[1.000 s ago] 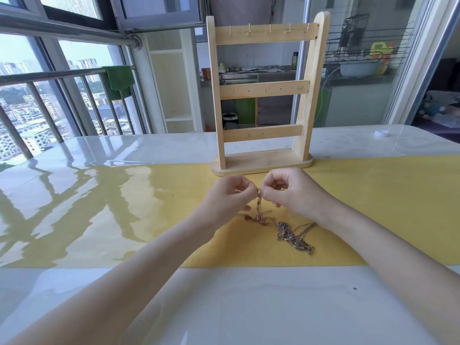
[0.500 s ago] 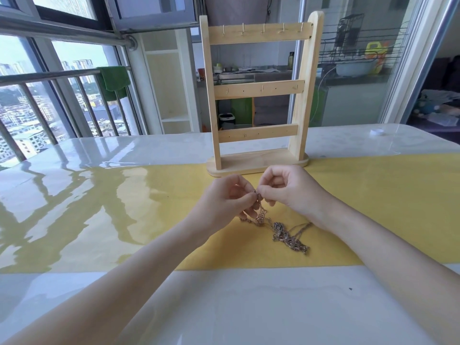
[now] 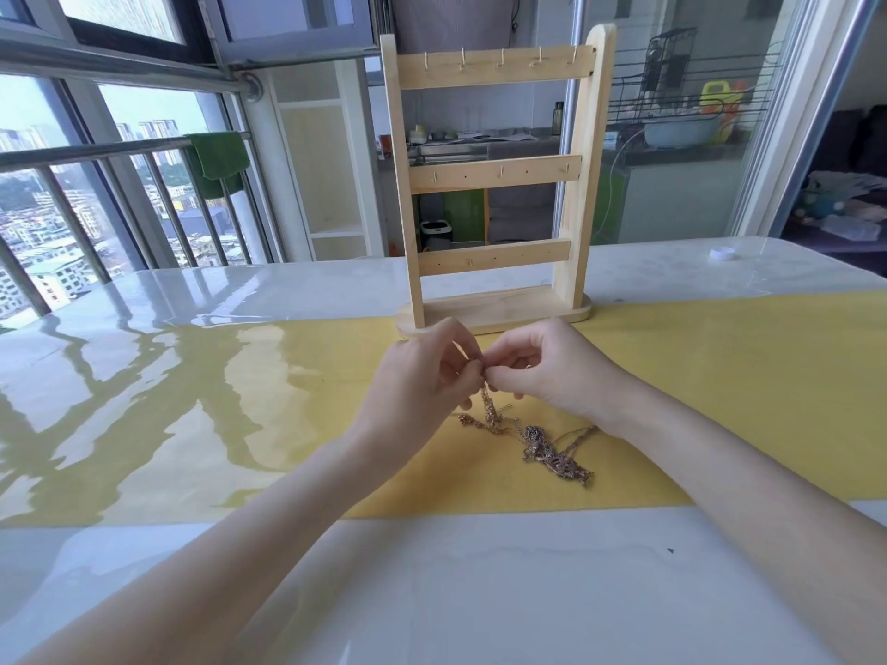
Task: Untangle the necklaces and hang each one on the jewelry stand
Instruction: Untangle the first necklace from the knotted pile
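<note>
Head view: over the yellow cloth runner on the glossy white table, the left hand and right hand pinch one raised end of the tangled gold chain necklaces, just before the upright pale wooden jewelry stand with small hooks.

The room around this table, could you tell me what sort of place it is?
Probably a glazed high-rise flat balcony: railing over city buildings, kitchen counter behind glass, wooden jewelry stand on the table.
</note>
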`<state>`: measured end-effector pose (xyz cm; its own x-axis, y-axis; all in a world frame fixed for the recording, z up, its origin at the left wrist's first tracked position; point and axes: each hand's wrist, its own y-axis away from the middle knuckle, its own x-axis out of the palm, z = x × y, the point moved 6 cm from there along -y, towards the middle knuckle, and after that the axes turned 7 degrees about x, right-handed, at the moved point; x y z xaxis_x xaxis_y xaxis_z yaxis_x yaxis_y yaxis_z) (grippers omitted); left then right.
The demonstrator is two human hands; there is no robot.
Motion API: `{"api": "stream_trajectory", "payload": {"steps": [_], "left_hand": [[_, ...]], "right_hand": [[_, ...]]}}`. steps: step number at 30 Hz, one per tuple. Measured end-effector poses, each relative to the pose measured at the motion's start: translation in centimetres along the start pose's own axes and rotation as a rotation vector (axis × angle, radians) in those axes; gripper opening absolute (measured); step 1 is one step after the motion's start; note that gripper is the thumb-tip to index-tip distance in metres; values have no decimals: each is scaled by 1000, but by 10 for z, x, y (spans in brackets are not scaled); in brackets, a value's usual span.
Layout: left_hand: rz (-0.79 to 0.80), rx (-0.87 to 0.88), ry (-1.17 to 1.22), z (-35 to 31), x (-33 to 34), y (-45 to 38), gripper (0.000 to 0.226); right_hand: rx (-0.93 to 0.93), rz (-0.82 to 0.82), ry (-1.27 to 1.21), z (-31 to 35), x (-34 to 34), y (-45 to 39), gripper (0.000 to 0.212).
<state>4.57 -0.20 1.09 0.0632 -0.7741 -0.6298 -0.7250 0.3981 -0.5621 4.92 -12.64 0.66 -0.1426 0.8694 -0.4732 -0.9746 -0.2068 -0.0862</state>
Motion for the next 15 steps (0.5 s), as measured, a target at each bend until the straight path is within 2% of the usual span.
{"api": "stream_trajectory", "payload": {"steps": [2,5,8,10,15], "left_hand": [[-27,-25,48,0,-4,-2,18],[1,-28,148,-2,-5,-4,17],[22,-70,306,0,-4,-6,14],[27,-66,292,1,-2,-6,15],[42,17,84,-2,2,-3,15]], "right_hand": [[13,25,-112,-1,-2,2,7],[42,38,-208,-5,-4,3,11],[53,51,-280,-5,-7,3,3],[57,46,-263,-6,-8,3,7],[68,35,-212,-7,-3,3,14]]}}
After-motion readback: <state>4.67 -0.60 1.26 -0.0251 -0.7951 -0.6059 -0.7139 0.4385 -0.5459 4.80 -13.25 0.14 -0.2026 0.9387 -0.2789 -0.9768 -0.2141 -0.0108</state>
